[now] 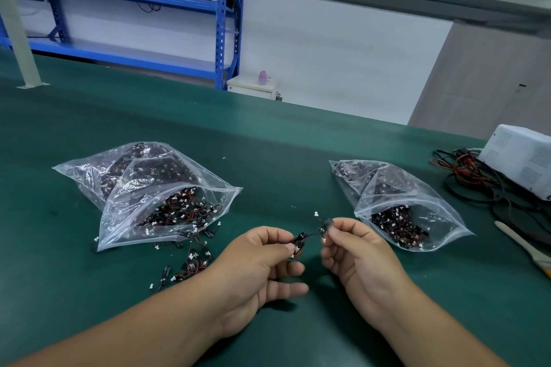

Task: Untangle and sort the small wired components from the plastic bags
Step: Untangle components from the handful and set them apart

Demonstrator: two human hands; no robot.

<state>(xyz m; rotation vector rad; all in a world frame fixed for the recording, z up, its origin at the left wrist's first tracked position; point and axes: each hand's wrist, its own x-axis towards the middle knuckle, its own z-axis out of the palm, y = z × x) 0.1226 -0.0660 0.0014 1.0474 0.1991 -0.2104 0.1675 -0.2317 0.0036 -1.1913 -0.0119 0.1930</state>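
Two clear plastic bags lie on the green mat, both holding tangled black-and-red wired components with white plugs. The left bag (149, 191) is open towards me, and a loose pile of components (190, 262) has spilled in front of it. The right bag (396, 202) lies open at the right. Between the bags, my left hand (262, 271) pinches a small black component (299, 241) between thumb and forefinger. My right hand (354, 259) pinches a second black component (323, 228). A thin wire links the two pieces, and a white plug sticks up above them.
A white device (524, 158) stands at the right edge with a tangle of black and red cables (474, 179) beside it. A cream-handled brush (524, 244) lies near the right edge. A grey post (21, 33) stands at the far left; blue shelving is behind the bench.
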